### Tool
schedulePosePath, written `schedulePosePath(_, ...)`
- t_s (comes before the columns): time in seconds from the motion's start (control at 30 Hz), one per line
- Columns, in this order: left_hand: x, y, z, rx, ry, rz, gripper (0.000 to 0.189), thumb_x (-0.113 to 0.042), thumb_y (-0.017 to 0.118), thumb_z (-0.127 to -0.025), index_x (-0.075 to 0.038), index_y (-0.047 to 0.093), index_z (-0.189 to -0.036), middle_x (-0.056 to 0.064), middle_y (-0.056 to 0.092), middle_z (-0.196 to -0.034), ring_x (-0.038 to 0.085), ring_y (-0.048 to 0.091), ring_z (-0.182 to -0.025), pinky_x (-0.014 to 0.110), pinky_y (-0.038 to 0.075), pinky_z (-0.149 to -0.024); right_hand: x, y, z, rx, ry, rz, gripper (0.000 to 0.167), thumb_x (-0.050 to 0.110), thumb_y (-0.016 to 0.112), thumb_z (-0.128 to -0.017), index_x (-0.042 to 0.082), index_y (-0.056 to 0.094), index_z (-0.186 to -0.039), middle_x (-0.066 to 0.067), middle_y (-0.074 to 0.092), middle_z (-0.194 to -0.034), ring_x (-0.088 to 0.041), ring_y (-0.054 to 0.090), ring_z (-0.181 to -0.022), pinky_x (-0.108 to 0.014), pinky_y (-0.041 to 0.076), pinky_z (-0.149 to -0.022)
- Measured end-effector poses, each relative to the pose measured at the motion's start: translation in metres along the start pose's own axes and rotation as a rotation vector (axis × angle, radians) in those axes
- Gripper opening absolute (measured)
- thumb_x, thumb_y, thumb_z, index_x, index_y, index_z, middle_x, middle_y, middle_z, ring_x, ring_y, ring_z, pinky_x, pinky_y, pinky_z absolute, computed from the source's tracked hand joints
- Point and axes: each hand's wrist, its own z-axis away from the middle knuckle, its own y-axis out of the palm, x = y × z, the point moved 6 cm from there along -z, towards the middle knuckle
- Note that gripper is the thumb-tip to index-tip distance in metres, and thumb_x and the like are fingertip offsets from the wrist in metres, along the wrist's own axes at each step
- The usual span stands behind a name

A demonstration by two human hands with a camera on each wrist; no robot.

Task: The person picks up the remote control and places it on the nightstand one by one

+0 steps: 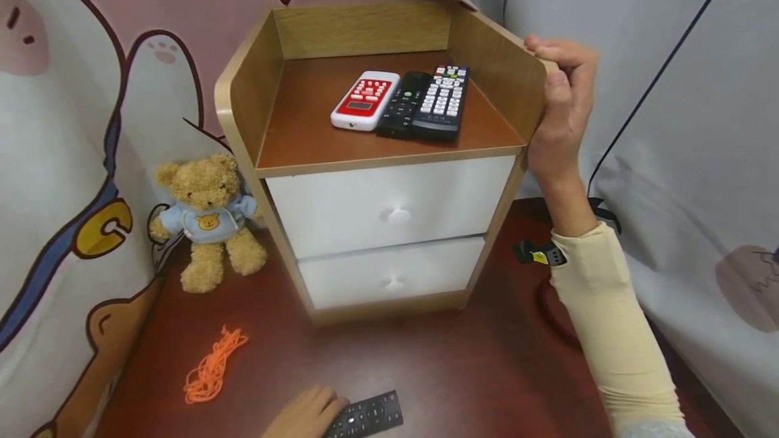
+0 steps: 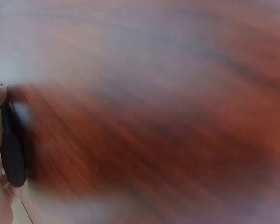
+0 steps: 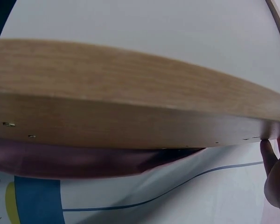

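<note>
At the bottom of the head view my left hand (image 1: 306, 415) holds a slim black remote control (image 1: 372, 414) just above or on the dark red table; I cannot tell which. Its dark edge shows beside the fingers in the left wrist view, where the remote (image 2: 13, 156) is at the far left. My right hand (image 1: 564, 100) grips the front upper edge of the right side panel of a small wooden cabinet (image 1: 389, 166) with two white drawers. Three remotes lie on the cabinet top: a red and white one (image 1: 365, 101), a black one (image 1: 404, 104) and a larger black one with white buttons (image 1: 443, 103).
A teddy bear (image 1: 209, 218) in a blue top sits left of the cabinet. Orange string (image 1: 213, 367) lies bundled on the table (image 1: 274, 350). A printed cloth (image 1: 225, 26) hangs behind, and a dark cable (image 1: 663, 73) runs down at the right.
</note>
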Motion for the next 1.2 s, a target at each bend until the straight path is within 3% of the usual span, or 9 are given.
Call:
schedulePosePath(0.27,-0.010,0.001,-0.012,-0.073,0.129,-0.007,0.051,-0.066,0.055,-0.092,-0.020,0.062,-0.113,-0.012,0.046,-0.096,0.000,0.041,-0.086,0.014,0.039,-0.069,0.003,0.002,0.001,-0.011,0.022,-0.004,0.033,0.016,0.035,-0.085,0.007,0.056,-0.109,0.002,0.056,-0.115,-0.019,0.052,-0.119,-0.031,0.035,-0.109)
schedulePosePath(0.37,-0.011,0.000,-0.016,0.005,0.120,0.098,0.047,-0.063,0.054,-0.093,-0.021,0.061,-0.113,-0.013,0.046,-0.096,-0.002,0.042,-0.085,0.011,0.038,-0.067,0.004,0.002,0.002,-0.011,0.023,-0.001,0.033,0.016,0.035,-0.085,0.007,0.056,-0.109,0.002,0.056,-0.115,-0.019,0.052,-0.120,-0.032,0.035,-0.109)
schedulePosePath(0.5,-0.007,-0.011,-0.023,0.146,0.055,0.264,0.048,-0.064,0.055,-0.093,-0.022,0.061,-0.115,-0.015,0.048,-0.097,-0.004,0.043,-0.086,0.012,0.041,-0.066,0.003,0.002,0.002,-0.011,0.022,-0.006,0.033,0.016,0.035,-0.085,0.007,0.057,-0.109,0.002,0.056,-0.115,-0.019,0.052,-0.120,-0.032,0.035,-0.108)
schedulePosePath(0.57,-0.007,-0.023,-0.029,0.158,0.029,0.293,0.047,-0.062,0.057,-0.092,-0.022,0.062,-0.116,-0.015,0.050,-0.097,-0.005,0.044,-0.086,0.014,0.042,-0.066,0.002,0.003,0.002,-0.005,0.021,-0.004,0.034,0.017,0.035,-0.085,0.007,0.056,-0.109,0.003,0.056,-0.115,-0.019,0.052,-0.120,-0.032,0.035,-0.108)
schedulePosePath(0.7,-0.014,-0.060,-0.052,0.023,0.072,0.253,0.044,-0.056,0.064,-0.091,-0.022,0.062,-0.118,-0.014,0.053,-0.100,-0.004,0.048,-0.088,0.013,0.043,-0.068,0.001,0.001,0.002,-0.011,0.023,-0.012,0.033,0.016,0.035,-0.086,0.008,0.056,-0.109,0.002,0.056,-0.116,-0.020,0.052,-0.120,-0.031,0.035,-0.108)
schedulePosePath(0.8,-0.027,-0.097,-0.075,-0.111,0.165,0.194,0.042,-0.053,0.069,-0.088,-0.023,0.063,-0.117,-0.014,0.054,-0.100,-0.003,0.048,-0.087,0.009,0.043,-0.071,0.002,0.000,0.000,-0.019,0.011,-0.021,0.033,0.016,0.035,-0.086,0.008,0.057,-0.109,0.002,0.057,-0.115,-0.021,0.052,-0.120,-0.032,0.035,-0.108)
schedulePosePath(0.93,-0.044,-0.147,-0.104,-0.243,0.296,0.119,0.044,-0.050,0.074,-0.084,-0.019,0.064,-0.114,-0.011,0.054,-0.097,0.000,0.048,-0.082,0.008,0.042,-0.069,0.003,0.002,0.000,-0.011,0.002,-0.022,0.033,0.016,0.035,-0.086,0.007,0.057,-0.109,0.002,0.056,-0.115,-0.019,0.052,-0.119,-0.031,0.035,-0.107)
schedulePosePath(1.1,-0.061,-0.209,-0.137,-0.351,0.455,0.003,0.050,-0.048,0.077,-0.079,-0.011,0.066,-0.112,-0.005,0.059,-0.097,0.004,0.051,-0.078,0.008,0.042,-0.065,0.003,0.002,0.000,-0.011,0.010,-0.017,0.034,0.016,0.035,-0.086,0.007,0.057,-0.110,0.003,0.056,-0.115,-0.018,0.052,-0.119,-0.031,0.035,-0.107)
schedulePosePath(1.2,-0.068,-0.249,-0.155,-0.392,0.496,-0.036,0.050,-0.047,0.077,-0.079,-0.010,0.066,-0.111,-0.003,0.061,-0.095,0.005,0.053,-0.076,0.011,0.044,-0.063,0.003,0.001,0.001,-0.012,0.011,-0.015,0.034,0.017,0.035,-0.086,0.007,0.057,-0.110,0.003,0.056,-0.115,-0.018,0.052,-0.119,-0.031,0.035,-0.107)
